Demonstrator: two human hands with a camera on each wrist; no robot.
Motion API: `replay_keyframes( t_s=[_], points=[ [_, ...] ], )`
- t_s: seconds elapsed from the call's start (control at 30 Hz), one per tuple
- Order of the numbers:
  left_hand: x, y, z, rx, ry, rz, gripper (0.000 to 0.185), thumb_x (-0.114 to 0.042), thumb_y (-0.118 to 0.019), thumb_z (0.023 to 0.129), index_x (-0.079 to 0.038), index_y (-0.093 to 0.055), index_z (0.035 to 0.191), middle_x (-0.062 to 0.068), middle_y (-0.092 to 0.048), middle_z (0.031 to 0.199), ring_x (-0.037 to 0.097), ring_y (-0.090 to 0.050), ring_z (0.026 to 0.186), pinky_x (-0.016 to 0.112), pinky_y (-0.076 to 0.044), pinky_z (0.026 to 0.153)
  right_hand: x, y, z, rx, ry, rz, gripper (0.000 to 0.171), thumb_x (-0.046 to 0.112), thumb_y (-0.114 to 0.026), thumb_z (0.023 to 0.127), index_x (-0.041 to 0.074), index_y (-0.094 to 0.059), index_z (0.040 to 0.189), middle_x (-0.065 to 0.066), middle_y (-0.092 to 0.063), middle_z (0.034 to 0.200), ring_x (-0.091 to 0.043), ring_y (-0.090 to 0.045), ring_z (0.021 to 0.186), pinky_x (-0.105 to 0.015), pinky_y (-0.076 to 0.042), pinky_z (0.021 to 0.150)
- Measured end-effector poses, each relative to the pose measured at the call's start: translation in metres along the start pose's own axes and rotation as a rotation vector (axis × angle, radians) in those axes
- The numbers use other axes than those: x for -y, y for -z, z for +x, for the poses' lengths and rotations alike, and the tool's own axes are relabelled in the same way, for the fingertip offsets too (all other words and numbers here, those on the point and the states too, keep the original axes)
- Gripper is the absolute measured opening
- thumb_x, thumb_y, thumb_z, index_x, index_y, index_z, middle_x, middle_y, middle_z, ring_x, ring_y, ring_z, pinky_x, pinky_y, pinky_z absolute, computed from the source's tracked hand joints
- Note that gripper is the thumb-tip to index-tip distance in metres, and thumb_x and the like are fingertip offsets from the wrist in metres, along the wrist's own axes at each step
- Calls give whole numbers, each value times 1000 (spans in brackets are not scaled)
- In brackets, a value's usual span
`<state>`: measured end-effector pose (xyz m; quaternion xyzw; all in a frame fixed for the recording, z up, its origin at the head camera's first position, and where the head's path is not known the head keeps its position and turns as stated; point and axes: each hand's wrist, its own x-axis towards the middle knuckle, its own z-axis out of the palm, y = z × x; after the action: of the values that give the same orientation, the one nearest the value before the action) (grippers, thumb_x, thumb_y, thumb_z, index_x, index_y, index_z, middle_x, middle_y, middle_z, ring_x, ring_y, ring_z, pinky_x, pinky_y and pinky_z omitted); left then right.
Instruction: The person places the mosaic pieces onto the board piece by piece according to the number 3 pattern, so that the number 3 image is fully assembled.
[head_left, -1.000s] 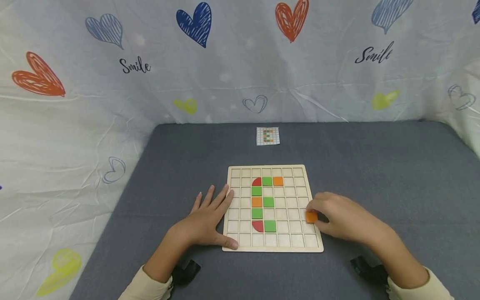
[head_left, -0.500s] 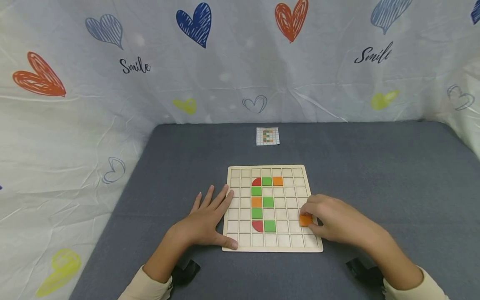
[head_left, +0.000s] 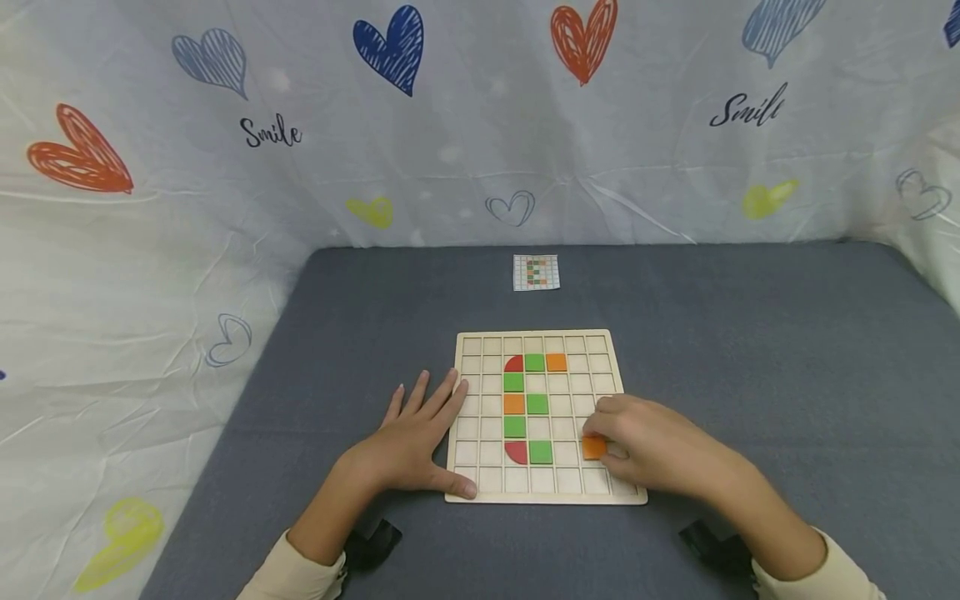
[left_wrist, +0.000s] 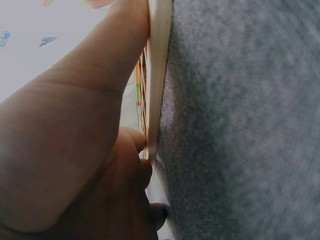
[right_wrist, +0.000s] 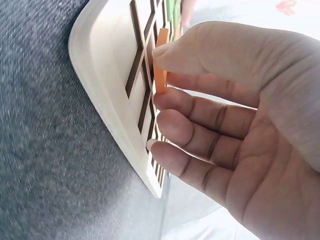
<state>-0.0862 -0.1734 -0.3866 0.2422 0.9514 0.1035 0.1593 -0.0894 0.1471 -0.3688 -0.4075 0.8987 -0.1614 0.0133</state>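
Observation:
A wooden grid board (head_left: 609, 350) lies on the grey table, with red, green and orange tiles (head_left: 534, 405) set in its middle columns. My right hand (head_left: 651, 450) pinches an orange square tile (head_left: 593, 447) between thumb and fingers just above the board's lower right cells; the right wrist view shows that orange tile (right_wrist: 160, 60) held on edge against the board (right_wrist: 107, 90). My left hand (head_left: 408, 442) lies flat with straight fingers on the board's left edge, its thumb at the lower left corner. In the left wrist view the thumb presses along the board's edge (left_wrist: 159, 75).
A small pattern card (head_left: 536, 272) lies on the grey table (head_left: 750, 350) beyond the board. A white cloth printed with hearts (head_left: 390, 46) walls in the table at the back and both sides.
My right hand has carried the orange tile leftward and slightly down, from the board's right edge to over its lower right cells. The left hand has stayed put.

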Motion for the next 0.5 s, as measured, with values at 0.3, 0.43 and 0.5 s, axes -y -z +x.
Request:
replay_keyframes(
  t_s=[0.3, 0.43, 0.5],
  points=[
    [0, 0, 0, -5, -2, 1, 121, -84, -50, 55, -22, 2, 146, -3, 9, 150, 29, 12, 134, 55, 1, 102, 4, -3, 5, 1, 7, -4, 16, 6, -64, 70, 19, -63, 80, 12, -46, 73, -4, -40, 68, -21, -38, 60],
    [0, 0, 0, -7, -3, 3, 122, -84, -50, 55, -22, 2, 146, -3, 9, 150, 30, 12, 134, 55, 1, 102, 6, -3, 8, 6, 6, -11, 16, 8, -66, 71, 18, -65, 83, 12, -48, 76, -4, -41, 70, -23, -40, 62],
    [0, 0, 0, -8, -3, 4, 122, -84, -50, 55, -22, 2, 146, -3, 9, 150, 30, 12, 134, 55, 1, 102, 7, -3, 9, 10, 5, -9, 16, 9, -67, 71, 17, -65, 84, 12, -48, 77, -5, -41, 70, -24, -41, 63]
  ],
)
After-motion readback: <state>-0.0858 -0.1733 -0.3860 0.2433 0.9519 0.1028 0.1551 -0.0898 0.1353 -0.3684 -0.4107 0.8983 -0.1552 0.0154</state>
